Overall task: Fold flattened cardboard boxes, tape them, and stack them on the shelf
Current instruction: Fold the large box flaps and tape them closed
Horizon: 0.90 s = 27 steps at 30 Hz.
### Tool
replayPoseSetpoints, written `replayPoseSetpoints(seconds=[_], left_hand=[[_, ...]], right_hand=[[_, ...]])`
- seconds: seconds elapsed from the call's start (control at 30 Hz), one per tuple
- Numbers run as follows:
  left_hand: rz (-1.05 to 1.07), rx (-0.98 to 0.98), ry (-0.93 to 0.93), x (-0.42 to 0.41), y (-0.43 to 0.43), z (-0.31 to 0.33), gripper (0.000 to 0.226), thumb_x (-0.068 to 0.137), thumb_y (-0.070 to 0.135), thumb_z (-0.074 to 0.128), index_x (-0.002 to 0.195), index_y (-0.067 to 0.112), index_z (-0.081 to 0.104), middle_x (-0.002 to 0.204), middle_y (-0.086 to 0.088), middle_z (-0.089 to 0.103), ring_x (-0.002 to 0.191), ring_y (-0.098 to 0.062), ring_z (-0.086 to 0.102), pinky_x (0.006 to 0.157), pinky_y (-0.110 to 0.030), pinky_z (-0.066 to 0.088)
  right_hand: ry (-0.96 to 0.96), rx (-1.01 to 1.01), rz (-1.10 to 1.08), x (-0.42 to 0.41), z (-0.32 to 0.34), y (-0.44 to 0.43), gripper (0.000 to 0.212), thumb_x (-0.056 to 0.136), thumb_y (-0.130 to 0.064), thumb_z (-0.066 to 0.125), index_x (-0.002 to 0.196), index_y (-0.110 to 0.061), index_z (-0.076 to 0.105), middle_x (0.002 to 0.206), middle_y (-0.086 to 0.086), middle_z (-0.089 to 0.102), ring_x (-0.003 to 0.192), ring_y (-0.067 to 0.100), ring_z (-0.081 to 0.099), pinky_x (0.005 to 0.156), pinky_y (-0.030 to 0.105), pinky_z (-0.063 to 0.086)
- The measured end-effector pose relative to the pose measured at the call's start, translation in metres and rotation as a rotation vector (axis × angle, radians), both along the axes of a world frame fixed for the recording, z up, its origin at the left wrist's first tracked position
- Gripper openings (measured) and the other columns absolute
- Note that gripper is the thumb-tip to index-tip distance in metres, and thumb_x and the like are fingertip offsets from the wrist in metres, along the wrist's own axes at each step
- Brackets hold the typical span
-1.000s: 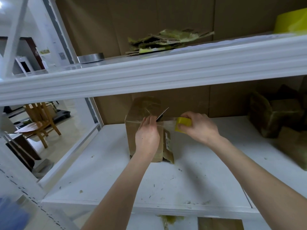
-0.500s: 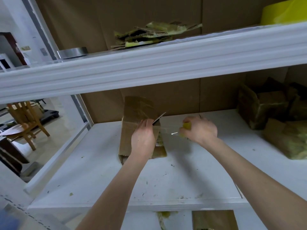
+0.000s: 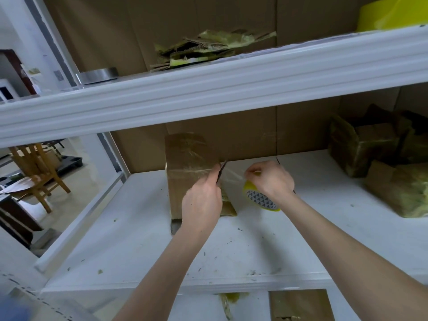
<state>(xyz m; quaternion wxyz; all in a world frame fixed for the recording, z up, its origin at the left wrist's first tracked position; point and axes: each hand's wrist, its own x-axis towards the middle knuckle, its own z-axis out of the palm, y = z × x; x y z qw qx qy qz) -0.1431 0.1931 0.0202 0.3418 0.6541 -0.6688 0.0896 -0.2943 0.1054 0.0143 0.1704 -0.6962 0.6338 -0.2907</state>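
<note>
Fingers (image 3: 211,178) grip: left hand (image 3: 201,202) one blade (image 3: 221,170), right hand (image 3: 269,181) one tape roll (image 3: 261,200); one box (image 3: 187,172).

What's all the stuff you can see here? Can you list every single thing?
cardboard box: one, brown, standing on the middle board
clear tape strip: one, see-through, from box to roll
tape roll: one, yellow, under the right hand
blade: one, dark, in the left hand
taped boxes: several, brown-green, right end of that board
cardboard scraps: one pile, brown-green, upper board
round silver thing: one, upper board, left
yellow object: one, top right, cut off
wooden chair: one, brown, floor at left
shelf: one, white
left hand: grips the blade
right hand: holds the tape roll
</note>
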Motion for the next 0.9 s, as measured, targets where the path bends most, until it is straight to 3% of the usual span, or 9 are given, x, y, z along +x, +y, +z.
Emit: replayPoseSetpoints(seconds=[0.07,0.17,0.23,0.33,0.47,0.53,0.6,0.73,0.9], left_hand=[[-0.023,0.113,0.1,-0.002,0.008,-0.003,0.043,0.096,0.012,0.039,0.136,0.023,0.05,0.098,-0.005,0.064,0.084,-0.024,0.061,0.075,-0.035,0.052],[-0.031,0.206,0.344,0.0,0.01,-0.005,0.036,0.101,0.018,0.034,0.128,0.021,0.058,0.078,0.006,0.061,0.07,-0.007,0.056,0.058,-0.009,0.04],[-0.023,0.17,0.388,0.002,0.012,-0.005,0.033,0.101,0.017,0.038,0.124,0.021,0.061,0.071,0.009,0.059,0.065,-0.004,0.054,0.056,-0.006,0.04],[-0.032,0.154,0.374,0.002,0.016,-0.005,0.029,0.097,0.014,0.049,0.122,0.024,0.061,0.066,0.006,0.057,0.063,-0.009,0.055,0.059,-0.019,0.045],[-0.025,0.072,0.227,-0.003,0.017,-0.005,0.03,0.096,0.014,0.05,0.123,0.024,0.06,0.089,0.005,0.066,0.077,-0.008,0.058,0.061,-0.01,0.042],[-0.003,0.041,0.147,-0.007,0.017,-0.006,0.031,0.097,0.013,0.048,0.124,0.023,0.061,0.101,0.002,0.067,0.084,-0.014,0.061,0.067,-0.023,0.051],[0.005,0.012,0.08,-0.01,0.017,-0.007,0.032,0.096,0.008,0.049,0.121,0.019,0.064,0.098,-0.004,0.067,0.08,-0.022,0.063,0.065,-0.034,0.055],[0.008,-0.004,0.01,-0.014,0.012,-0.009,0.034,0.093,0.002,0.053,0.118,0.018,0.068,0.093,-0.008,0.065,0.07,-0.029,0.063,0.058,-0.03,0.048],[0.023,0.045,-0.017,-0.018,0.005,-0.007,0.037,0.094,0.002,0.048,0.124,0.018,0.064,0.106,-0.01,0.063,0.08,-0.03,0.064,0.062,-0.028,0.045]], right_hand=[[-0.003,-0.009,-0.011,0.001,0.0,0.001,0.022,0.091,-0.048,0.051,0.095,-0.037,0.071,0.1,-0.005,0.069,0.09,0.023,0.063,0.069,0.028,0.05],[-0.006,-0.008,-0.018,0.002,0.001,0.002,0.023,0.092,-0.047,0.05,0.095,-0.037,0.07,0.099,-0.004,0.069,0.089,0.023,0.063,0.069,0.028,0.05],[-0.008,-0.006,-0.012,0.002,0.002,0.003,0.023,0.093,-0.046,0.05,0.096,-0.036,0.071,0.1,-0.004,0.069,0.09,0.023,0.062,0.067,0.027,0.046],[-0.007,-0.01,-0.005,0.002,0.003,0.006,0.024,0.093,-0.045,0.05,0.098,-0.035,0.071,0.1,-0.002,0.068,0.09,0.023,0.061,0.066,0.026,0.041],[-0.001,-0.024,0.0,0.004,0.003,0.008,0.024,0.093,-0.045,0.051,0.099,-0.035,0.072,0.1,-0.002,0.069,0.089,0.022,0.061,0.066,0.027,0.044],[0.007,-0.023,-0.005,0.004,0.005,0.009,0.024,0.093,-0.044,0.05,0.099,-0.035,0.071,0.099,-0.002,0.069,0.089,0.023,0.061,0.066,0.026,0.043],[0.009,-0.023,-0.003,0.004,0.006,0.01,0.024,0.094,-0.043,0.05,0.099,-0.034,0.071,0.099,-0.002,0.069,0.089,0.024,0.062,0.065,0.026,0.042],[0.032,-0.021,-0.006,0.005,0.009,0.011,0.025,0.095,-0.042,0.048,0.101,-0.035,0.071,0.098,-0.001,0.069,0.089,0.026,0.063,0.065,0.026,0.044],[0.076,-0.019,-0.008,0.008,0.013,0.013,0.027,0.095,-0.045,0.046,0.103,-0.036,0.07,0.099,0.0,0.069,0.091,0.026,0.063,0.066,0.027,0.045]])
